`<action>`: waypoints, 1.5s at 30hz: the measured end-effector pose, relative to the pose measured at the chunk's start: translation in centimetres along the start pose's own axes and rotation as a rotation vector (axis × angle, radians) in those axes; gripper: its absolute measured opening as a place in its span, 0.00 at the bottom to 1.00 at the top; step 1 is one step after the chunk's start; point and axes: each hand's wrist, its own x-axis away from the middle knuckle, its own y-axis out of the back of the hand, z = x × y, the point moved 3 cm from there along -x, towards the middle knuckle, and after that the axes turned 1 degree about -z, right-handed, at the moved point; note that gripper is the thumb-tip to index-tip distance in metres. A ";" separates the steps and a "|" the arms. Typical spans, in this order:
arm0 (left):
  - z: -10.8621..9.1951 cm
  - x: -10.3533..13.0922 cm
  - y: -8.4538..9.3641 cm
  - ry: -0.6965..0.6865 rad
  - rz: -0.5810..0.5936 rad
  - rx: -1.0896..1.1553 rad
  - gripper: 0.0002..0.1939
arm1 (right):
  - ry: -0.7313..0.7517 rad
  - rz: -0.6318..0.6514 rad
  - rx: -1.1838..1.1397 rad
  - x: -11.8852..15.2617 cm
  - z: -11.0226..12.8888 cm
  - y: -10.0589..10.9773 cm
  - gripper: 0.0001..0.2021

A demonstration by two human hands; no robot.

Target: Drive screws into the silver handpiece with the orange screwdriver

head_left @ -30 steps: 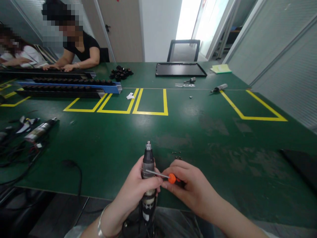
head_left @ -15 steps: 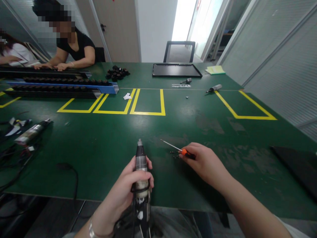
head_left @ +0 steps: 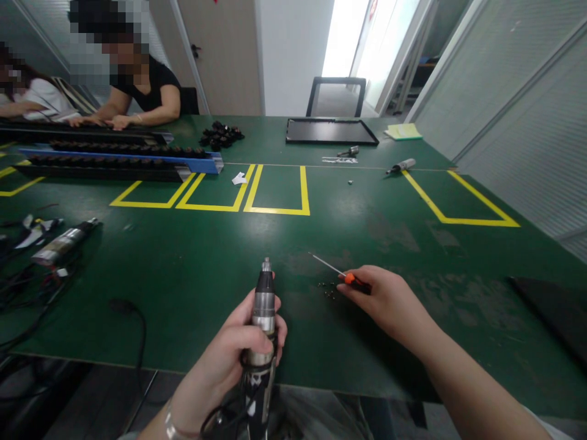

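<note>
My left hand [head_left: 252,336] is wrapped round an electric screwdriver [head_left: 265,299], its metal tip pointing away from me over the green table [head_left: 206,256]. To the right, my right hand [head_left: 378,290] pinches the orange and black handle of a thin screwdriver [head_left: 331,267]; its shaft points left and slightly away. Several tiny screws [head_left: 328,293] lie on the table just left of my right fingers, below the shaft.
At the left lie another electric screwdriver [head_left: 64,243] and cables [head_left: 143,324]. Long rails [head_left: 202,164], black parts [head_left: 221,134] and a black tray [head_left: 332,131] stand farther back. A person [head_left: 147,91] works across the table. A dark flat object [head_left: 550,315] lies right.
The view has shifted slightly. My left hand has tilted the electric screwdriver a little, and the thin screwdriver in my right hand has moved slightly right, showing more of the screws.
</note>
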 end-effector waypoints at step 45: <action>0.6 -0.1 -2.9 0.092 0.250 -0.711 0.19 | -0.176 0.293 -1.029 -0.4 4.9 -3.6 0.24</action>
